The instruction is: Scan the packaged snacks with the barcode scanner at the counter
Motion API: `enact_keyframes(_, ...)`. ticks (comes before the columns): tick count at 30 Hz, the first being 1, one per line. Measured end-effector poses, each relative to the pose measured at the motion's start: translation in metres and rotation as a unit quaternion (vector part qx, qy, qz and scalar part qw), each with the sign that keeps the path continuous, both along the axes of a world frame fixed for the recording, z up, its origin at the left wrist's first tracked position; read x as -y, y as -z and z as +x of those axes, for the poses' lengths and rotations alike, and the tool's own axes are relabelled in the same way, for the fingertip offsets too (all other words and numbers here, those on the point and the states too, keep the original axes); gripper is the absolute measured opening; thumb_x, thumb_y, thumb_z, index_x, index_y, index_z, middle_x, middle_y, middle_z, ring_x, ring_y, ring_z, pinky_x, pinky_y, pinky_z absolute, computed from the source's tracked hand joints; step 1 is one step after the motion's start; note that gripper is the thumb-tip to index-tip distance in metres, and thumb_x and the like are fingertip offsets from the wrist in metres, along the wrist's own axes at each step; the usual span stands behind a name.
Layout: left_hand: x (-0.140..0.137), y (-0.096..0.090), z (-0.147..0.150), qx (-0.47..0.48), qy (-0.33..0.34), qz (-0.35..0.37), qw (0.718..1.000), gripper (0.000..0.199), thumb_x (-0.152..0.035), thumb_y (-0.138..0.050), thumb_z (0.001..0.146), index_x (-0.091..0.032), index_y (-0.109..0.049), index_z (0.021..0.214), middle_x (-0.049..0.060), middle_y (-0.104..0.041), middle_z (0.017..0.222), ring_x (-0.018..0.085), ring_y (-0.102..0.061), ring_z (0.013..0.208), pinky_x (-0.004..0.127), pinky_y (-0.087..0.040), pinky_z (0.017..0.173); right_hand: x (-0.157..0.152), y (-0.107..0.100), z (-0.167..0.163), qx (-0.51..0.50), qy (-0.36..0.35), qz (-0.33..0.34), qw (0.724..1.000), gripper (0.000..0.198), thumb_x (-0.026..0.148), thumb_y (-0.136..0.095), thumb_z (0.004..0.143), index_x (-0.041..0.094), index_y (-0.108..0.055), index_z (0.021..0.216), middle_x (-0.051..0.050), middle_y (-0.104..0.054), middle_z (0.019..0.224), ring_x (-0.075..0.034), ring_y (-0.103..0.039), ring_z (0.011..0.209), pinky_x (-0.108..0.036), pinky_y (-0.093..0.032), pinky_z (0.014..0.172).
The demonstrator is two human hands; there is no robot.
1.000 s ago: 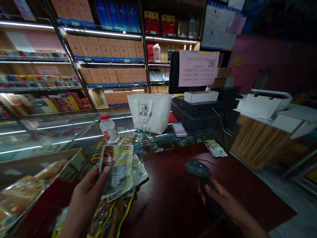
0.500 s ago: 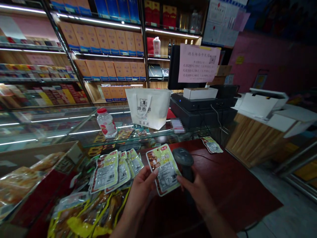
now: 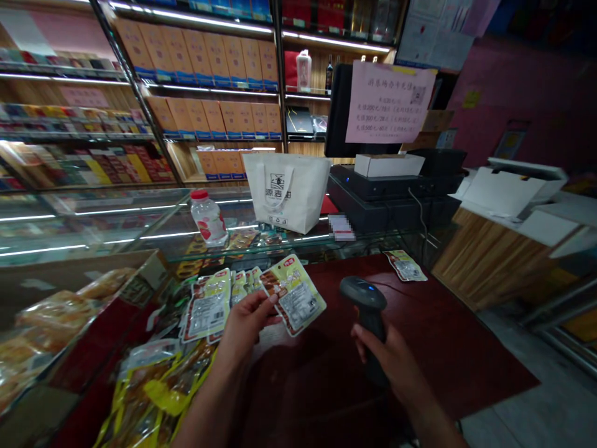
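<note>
Packet (image 3: 298,295), edge-pinched by left fingers (image 3: 262,311), leaves room beside the scanner (image 3: 364,292) right fingers (image 3: 367,339) grip.

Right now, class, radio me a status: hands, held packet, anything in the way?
Left hand gripping packet near one edge. Right hand gripping scanner. Packet and scanner apart, nothing visible between them.

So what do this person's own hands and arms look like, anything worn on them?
The left hand and right hand are ungloved. The left forearm and right forearm are bare as far as they show: no sleeve, watch or bracelet is visible.
</note>
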State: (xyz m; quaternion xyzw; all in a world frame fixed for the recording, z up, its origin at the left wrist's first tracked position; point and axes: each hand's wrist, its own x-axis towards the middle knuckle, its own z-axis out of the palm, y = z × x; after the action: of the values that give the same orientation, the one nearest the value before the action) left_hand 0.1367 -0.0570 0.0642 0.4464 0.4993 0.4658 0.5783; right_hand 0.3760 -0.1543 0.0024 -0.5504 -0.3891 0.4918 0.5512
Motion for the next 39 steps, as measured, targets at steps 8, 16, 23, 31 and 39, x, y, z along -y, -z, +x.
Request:
enact_keyframes(8,-0.012,0.004,-0.015,-0.025,-0.076,0.07,0.994,0.048,-0.052,-0.087,0.051,-0.014,-0.073,0.079,0.006,-0.073,0.084,0.018,-0.066,0.075,0.027,-0.057,0.069,0.026,-0.009,0.008,0.146,-0.038,-0.021,0.988,0.048,0.064,-0.059,0.086,0.016,-0.059,0.09,0.0,-0.059,0.061,-0.014,-0.054,0.052,-0.026,-0.043,0.052)
enact_keyframes(16,-0.016,0.001,-0.008,-0.006,-0.056,0.072,0.996,0.045,-0.049,-0.087,0.053,-0.014,-0.072,0.076,0.004,-0.073,0.082,0.015,-0.064,0.073,0.025,-0.055,0.071,0.024,-0.023,-0.009,0.19,-0.048,0.013,0.981,0.044,0.055,-0.071,0.079,0.02,-0.068,0.105,-0.001,-0.061,0.06,-0.018,-0.054,0.052,-0.027,-0.041,0.051)
enact_keyframes(23,-0.019,0.001,-0.005,-0.024,-0.041,0.082,0.995,0.052,-0.054,-0.087,0.052,-0.013,-0.074,0.082,0.005,-0.072,0.083,0.016,-0.064,0.076,0.025,-0.055,0.07,0.023,-0.031,-0.008,0.252,-0.072,0.032,0.965,0.051,0.057,-0.062,0.085,0.017,-0.066,0.116,-0.004,-0.065,0.069,-0.02,-0.059,0.059,-0.029,-0.046,0.059)
enact_keyframes(31,-0.021,-0.003,0.004,-0.02,-0.051,0.067,0.996,0.06,-0.058,-0.089,0.042,-0.013,-0.073,0.078,0.004,-0.073,0.082,0.015,-0.063,0.075,0.024,-0.055,0.068,0.024,-0.032,-0.003,0.287,-0.074,0.056,0.953,0.047,0.055,-0.057,0.09,0.017,-0.064,0.118,-0.011,-0.071,0.101,-0.025,-0.066,0.091,-0.033,-0.05,0.084)
enact_keyframes(39,-0.036,0.009,0.024,-0.018,0.02,0.045,0.999,0.054,-0.053,-0.09,0.046,-0.013,-0.073,0.079,0.004,-0.073,0.082,0.015,-0.065,0.073,0.023,-0.054,0.065,0.024,-0.023,0.012,0.199,-0.036,0.015,0.979,0.044,0.057,-0.062,0.086,0.017,-0.063,0.105,-0.005,-0.066,0.074,-0.017,-0.059,0.059,-0.026,-0.046,0.055)
